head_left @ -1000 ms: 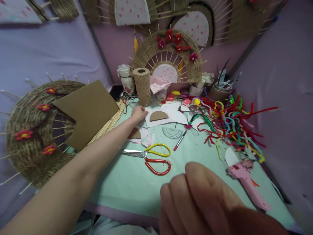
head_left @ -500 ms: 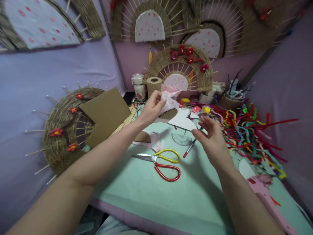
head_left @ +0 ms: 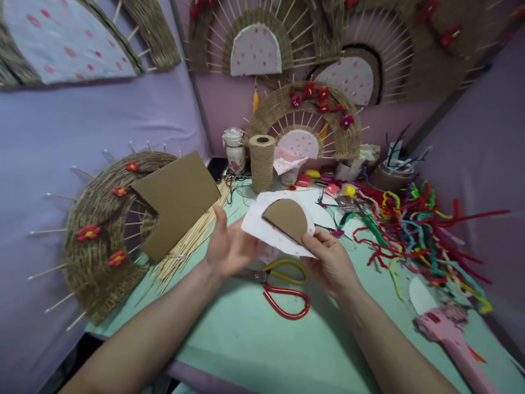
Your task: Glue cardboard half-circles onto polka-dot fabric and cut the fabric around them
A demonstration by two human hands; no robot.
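My right hand (head_left: 330, 265) pinches the lower right edge of a brown cardboard half-disc (head_left: 286, 219), which lies on a white, pink-spotted piece of fabric (head_left: 255, 223). The fabric reaches out past the cardboard all round, held above the table. At its left side my left hand (head_left: 232, 245) is open, palm turned up and thumb raised; some of its fingertips are hidden by the fabric. Scissors (head_left: 262, 277) with one yellow and one red handle lie below both hands, their blades partly covered by my left hand.
A twine spool (head_left: 262, 167) and a lidded jar (head_left: 234, 150) stand at the back. Cut cardboard (head_left: 180, 200) leans over thin sticks (head_left: 180, 254) at left. Tangled coloured pipe cleaners (head_left: 394, 219) and a pink glue gun (head_left: 451, 334) occupy the right side. Woven fans (head_left: 256, 117) surround the table.
The cardboard and fabric have come nearer and lower, passing from my left hand to my right. My left hand has opened and moved down and left.
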